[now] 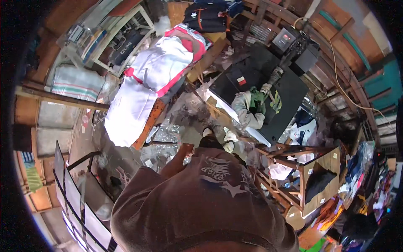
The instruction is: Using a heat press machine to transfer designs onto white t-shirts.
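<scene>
My left hand hangs in front of my body at the end of a bent forearm, its fingers curled in and nothing showing in them. It is small in the picture, and it stands apart from the nearest table. My right hand is out of sight, hidden by my brown shirt. Ahead on the left, white cloth with red-pink edging lies along a table and droops over its near end. On the right, a black-topped sewing table bears dark cloth, a grey-green cloth bundle and a sewing machine.
A wooden stool stands close on my right, with heaped cloth and plastic beyond it. A rack of panels stands at near left. Clear plastic litters the floor. A dark folded garment lies at the far end.
</scene>
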`<state>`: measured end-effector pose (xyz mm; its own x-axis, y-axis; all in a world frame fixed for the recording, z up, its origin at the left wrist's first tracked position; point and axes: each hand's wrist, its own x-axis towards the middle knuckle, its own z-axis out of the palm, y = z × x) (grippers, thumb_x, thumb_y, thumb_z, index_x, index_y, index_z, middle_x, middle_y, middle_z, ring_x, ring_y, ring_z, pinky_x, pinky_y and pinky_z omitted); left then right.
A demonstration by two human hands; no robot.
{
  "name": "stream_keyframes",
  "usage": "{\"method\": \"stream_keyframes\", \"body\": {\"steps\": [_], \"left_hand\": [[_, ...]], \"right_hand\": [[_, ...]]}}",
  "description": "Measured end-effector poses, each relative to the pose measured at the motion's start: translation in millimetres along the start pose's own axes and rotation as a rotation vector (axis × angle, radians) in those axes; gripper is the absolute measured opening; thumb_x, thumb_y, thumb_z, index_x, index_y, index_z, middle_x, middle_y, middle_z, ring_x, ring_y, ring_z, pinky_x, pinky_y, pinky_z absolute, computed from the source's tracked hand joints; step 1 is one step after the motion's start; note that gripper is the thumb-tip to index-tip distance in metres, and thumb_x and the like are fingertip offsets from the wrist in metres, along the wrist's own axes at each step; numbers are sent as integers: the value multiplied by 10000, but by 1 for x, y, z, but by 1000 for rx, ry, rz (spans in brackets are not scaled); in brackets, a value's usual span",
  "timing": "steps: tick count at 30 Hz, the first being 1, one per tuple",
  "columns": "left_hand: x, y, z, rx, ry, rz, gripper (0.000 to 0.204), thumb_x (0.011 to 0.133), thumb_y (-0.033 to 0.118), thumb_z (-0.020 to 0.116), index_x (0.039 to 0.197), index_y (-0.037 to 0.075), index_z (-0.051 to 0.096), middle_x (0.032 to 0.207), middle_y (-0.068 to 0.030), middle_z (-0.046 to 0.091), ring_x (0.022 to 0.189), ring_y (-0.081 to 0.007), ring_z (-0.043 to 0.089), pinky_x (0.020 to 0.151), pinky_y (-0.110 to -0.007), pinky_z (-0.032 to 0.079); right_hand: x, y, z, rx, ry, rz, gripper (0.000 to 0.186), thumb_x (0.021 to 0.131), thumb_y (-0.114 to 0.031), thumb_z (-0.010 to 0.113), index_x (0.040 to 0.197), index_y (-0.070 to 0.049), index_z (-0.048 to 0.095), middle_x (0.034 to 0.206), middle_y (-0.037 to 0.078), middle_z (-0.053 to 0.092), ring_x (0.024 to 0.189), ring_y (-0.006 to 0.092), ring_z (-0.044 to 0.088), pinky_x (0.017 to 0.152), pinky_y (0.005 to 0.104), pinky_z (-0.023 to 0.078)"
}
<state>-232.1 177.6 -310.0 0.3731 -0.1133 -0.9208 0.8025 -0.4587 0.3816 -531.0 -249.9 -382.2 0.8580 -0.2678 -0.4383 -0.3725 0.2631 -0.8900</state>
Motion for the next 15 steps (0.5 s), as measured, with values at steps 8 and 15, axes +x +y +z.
{"method": "stream_keyframes", "body": {"steps": [8,15], "left_hand": [[-36,0,-1,325,119,100,302,894,357,587,1045,98,620,842,-65,657,698,-233,649,684,-472,574],[-17,-5,-1,425,356,462,322,870,325,477,802,80,676,718,-105,680,762,-248,680,630,-430,561]], "right_hand": [[56,-35,18,100,-74,465,170,947,-282,501,934,-136,586,903,81,573,746,239,520,607,373,441],[97,-40,15,164,-72,800,137,960,-224,469,874,-146,542,836,100,510,651,234,446,513,364,398]]}}
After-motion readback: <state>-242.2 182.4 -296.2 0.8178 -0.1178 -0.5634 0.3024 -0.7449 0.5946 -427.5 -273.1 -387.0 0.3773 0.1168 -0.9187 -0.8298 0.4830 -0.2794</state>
